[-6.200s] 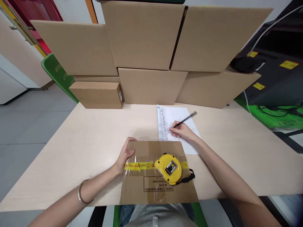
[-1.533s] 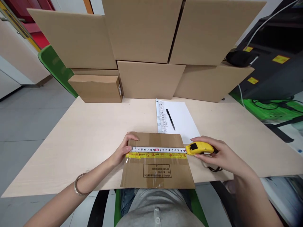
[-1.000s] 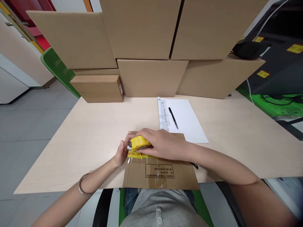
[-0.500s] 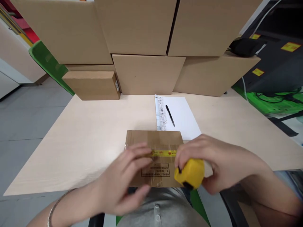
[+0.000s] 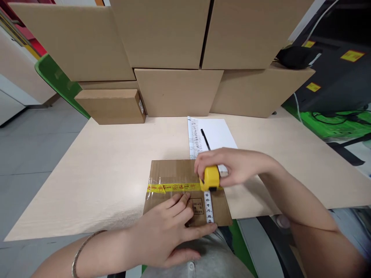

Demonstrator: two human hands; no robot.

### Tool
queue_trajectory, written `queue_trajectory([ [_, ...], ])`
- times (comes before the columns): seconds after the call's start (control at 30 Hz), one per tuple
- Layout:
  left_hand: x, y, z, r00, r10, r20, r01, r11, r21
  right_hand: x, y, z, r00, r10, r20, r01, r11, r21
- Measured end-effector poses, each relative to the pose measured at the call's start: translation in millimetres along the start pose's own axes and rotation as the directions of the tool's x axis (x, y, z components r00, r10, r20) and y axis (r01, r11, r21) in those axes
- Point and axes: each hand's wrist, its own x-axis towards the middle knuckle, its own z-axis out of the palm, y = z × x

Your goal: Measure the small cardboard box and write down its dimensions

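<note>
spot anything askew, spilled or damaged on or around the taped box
One small thing: near its left end, the yellow packing tape on the cardboard box has a piece stuck at a slant, out of line with the straight strip. Nothing looks spilled or visibly damaged.

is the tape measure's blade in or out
Out: the blade shows its numbers between the yellow case and the left hand.

Tape blade (image 5: 208, 207) front-to-back, previously sideways
</note>
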Motion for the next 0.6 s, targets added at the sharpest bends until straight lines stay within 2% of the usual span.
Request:
queue_trajectory([
  [0.1, 0, 1, 2.3, 1.000, 0.004, -0.004, -0.004, 1.000, 0.023, 15, 22, -30, 0.999, -0.024, -0.023, 0.024, 1.000, 0.009],
  [0.17, 0, 1, 4.2, 1.000, 0.008, -0.019, -0.007, 0.999, 0.034, 26, 38, -43, 1.000, 0.009, -0.026, -0.009, 1.000, 0.000],
  [0.27, 0, 0, 5.7, 0.999, 0.007, -0.049, -0.006, 1.000, 0.030, 37, 60, -49, 0.995, 0.096, 0.006, -0.096, 0.995, -0.002],
  [0.37, 0, -1, 5.5, 0.998, 0.008, -0.063, -0.006, 1.000, 0.021, 38, 71, -48, 0.992, 0.120, 0.026, -0.121, 0.993, 0.014],
  [0.47, 1, 0, 5.3, 0.997, 0.009, -0.073, -0.007, 1.000, 0.023, 33, 67, -50, 0.990, 0.139, 0.000, -0.139, 0.990, 0.007],
  [0.6, 0, -1, 6.4, 0.995, 0.026, -0.094, -0.022, 0.999, 0.045, 23, 39, -41, 0.996, 0.081, -0.024, -0.081, 0.997, -0.005],
])
